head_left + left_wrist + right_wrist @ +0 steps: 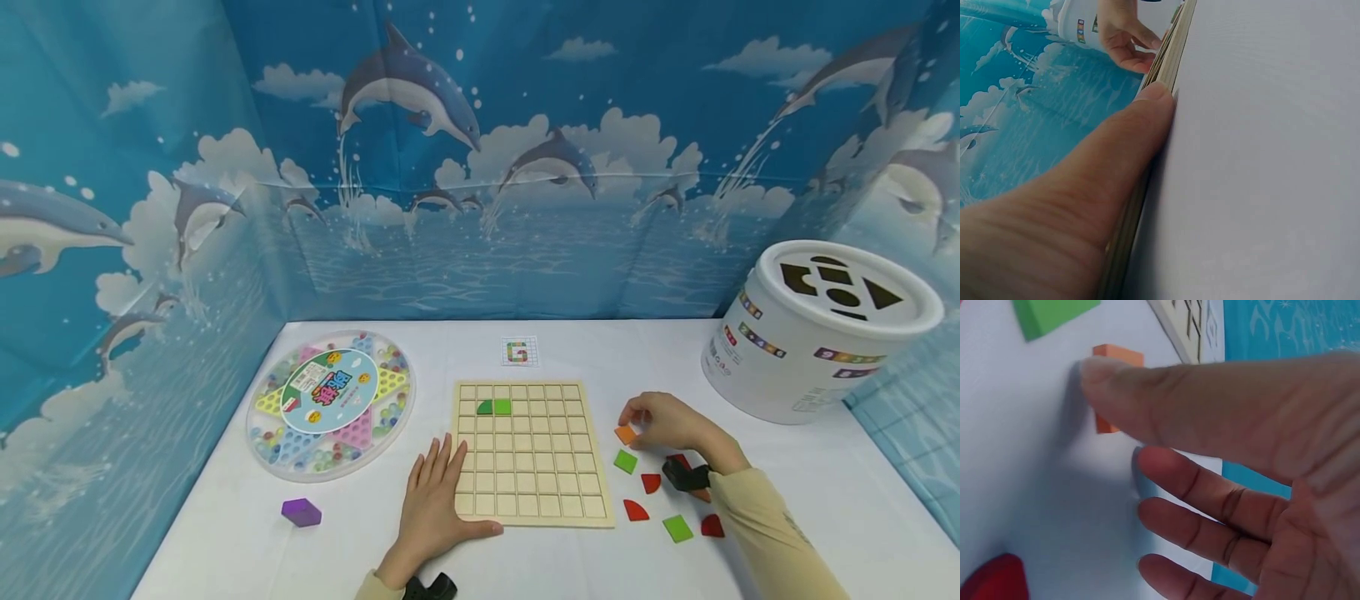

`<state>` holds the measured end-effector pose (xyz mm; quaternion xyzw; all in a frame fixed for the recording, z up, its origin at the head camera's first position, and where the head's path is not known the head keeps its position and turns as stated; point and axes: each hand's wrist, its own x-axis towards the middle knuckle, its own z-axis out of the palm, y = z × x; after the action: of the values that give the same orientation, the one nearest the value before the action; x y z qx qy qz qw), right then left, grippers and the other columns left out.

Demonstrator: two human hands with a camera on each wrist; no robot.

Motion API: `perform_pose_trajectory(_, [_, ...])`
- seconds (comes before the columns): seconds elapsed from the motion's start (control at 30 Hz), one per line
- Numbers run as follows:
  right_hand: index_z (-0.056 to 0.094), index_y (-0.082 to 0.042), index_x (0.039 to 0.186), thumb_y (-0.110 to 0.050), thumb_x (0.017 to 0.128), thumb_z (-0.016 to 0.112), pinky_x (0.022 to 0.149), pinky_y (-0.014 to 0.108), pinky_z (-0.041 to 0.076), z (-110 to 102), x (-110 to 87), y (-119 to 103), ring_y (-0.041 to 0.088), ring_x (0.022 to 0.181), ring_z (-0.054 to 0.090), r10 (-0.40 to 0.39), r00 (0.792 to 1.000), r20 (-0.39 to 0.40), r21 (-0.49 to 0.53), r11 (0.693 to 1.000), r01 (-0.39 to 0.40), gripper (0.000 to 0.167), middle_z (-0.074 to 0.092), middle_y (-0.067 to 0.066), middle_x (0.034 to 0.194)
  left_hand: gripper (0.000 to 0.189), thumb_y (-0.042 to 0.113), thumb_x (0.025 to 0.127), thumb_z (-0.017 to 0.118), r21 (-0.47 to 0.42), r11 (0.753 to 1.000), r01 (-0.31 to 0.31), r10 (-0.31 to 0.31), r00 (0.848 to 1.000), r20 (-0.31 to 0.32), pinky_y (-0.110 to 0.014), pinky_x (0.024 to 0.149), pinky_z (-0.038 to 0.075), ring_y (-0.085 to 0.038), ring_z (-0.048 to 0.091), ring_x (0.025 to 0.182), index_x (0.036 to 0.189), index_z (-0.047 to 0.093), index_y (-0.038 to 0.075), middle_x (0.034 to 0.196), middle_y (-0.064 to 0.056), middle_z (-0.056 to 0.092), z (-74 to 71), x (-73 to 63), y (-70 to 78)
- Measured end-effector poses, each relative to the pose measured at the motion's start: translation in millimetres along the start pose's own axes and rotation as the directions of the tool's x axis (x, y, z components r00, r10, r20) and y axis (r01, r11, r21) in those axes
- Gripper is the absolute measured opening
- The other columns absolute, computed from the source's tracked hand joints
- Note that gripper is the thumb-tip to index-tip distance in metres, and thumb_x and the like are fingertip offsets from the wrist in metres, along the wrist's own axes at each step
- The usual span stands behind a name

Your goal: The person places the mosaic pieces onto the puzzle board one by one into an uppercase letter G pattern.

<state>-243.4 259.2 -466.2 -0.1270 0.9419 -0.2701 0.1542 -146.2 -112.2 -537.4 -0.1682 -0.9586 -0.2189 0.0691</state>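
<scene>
A wooden grid board (535, 527) lies flat, with a green quarter-circle piece (485, 407) and a green square piece (502, 407) side by side in its upper rows. My left hand (435, 508) rests spread at the board's lower left corner, its thumb (1141, 119) along the front edge. Right of the board, my right hand (667, 419) pinches an orange square piece (625, 434); in the right wrist view the thumb (1129, 394) covers part of that orange piece (1107, 422) and hides the index finger. The other fingers curve loosely below.
Near my right hand lie green squares (626, 462) and several red quarter-circle pieces (636, 510). A small pattern card (520, 351) sits behind the board. A white bucket (817, 333) stands at the right; a round marble game (330, 406) and purple block (302, 512) are at the left.
</scene>
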Motion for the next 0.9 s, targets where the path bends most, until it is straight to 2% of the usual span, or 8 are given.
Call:
perform_pose_trajectory(0.23, [0.065, -0.013, 0.087, -0.004, 0.071, 0.081, 0.068, 0.036, 0.044, 3.7, 0.5, 1.5, 0.023, 0.080, 0.048, 0.004, 1.000, -0.018, 0.011, 1.000, -0.004, 0.024, 0.052, 0.004, 0.081, 0.123, 0.081, 0.058, 0.064, -0.008, 1.000, -0.002, 0.002, 1.000, 0.000, -0.050, 0.110, 0.010, -0.033, 0.012, 0.142, 0.151, 0.027, 0.010, 0.155, -0.015, 0.018, 0.5, -0.4, -0.1])
perform_pose_trajectory(0.63, [0.056, -0.010, 0.077, -0.006, 0.066, 0.084, 0.059, 0.033, 0.036, 7.3, 0.8, 2.9, 0.020, 0.069, 0.045, 0.004, 0.999, -0.051, 0.022, 1.000, -0.003, 0.031, 0.048, 0.003, 0.070, 0.123, 0.082, 0.058, 0.064, -0.009, 1.000, 0.003, -0.003, 1.000, -0.001, -0.050, 0.110, 0.009, -0.033, 0.011, 0.142, 0.151, 0.027, 0.010, 0.155, -0.015, 0.018, 0.8, -1.1, -1.0])
perform_pose_trajectory(0.9, [0.054, -0.010, 0.076, -0.004, 0.069, 0.081, 0.056, 0.030, 0.035, 7.7, 1.9, 6.4, 0.018, 0.064, 0.044, -0.037, 0.997, -0.073, 0.030, 0.999, 0.040, 0.029, 0.045, 0.001, 0.067, 0.123, 0.081, 0.058, 0.065, -0.004, 1.000, -0.014, 0.014, 1.000, -0.013, -0.051, 0.109, 0.012, -0.034, 0.014, 0.141, 0.150, 0.028, 0.008, 0.154, -0.017, 0.020, 0.0, -0.5, -0.9])
